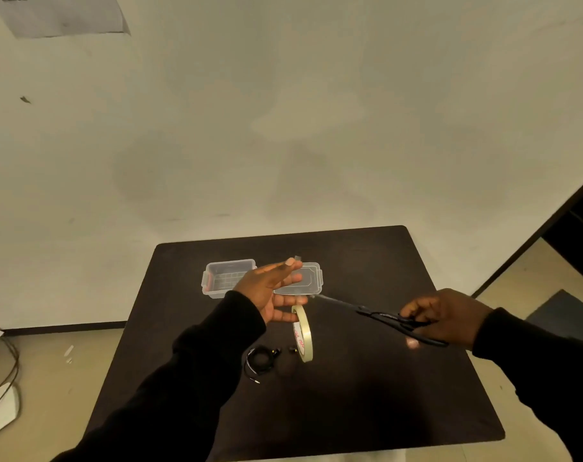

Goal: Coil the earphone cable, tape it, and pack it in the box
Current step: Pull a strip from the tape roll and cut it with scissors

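Coiling looks done: the earphones point(261, 360) lie wound on the table point(367, 395), untaped. Left hand point(276, 291) is spread, the tape point(304, 333) hanging off a finger; right hand point(445, 316) grips scissors point(383, 316). Cutting, taping and packing into the open box point(228, 278) remain.

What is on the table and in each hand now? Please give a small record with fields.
left hand: open, tape roll hanging from a finger
right hand: grip shut on scissors, blades pointing at the tape
earphone cable: coiled, lying on the table
box: open, at the far side
lid: beside the box
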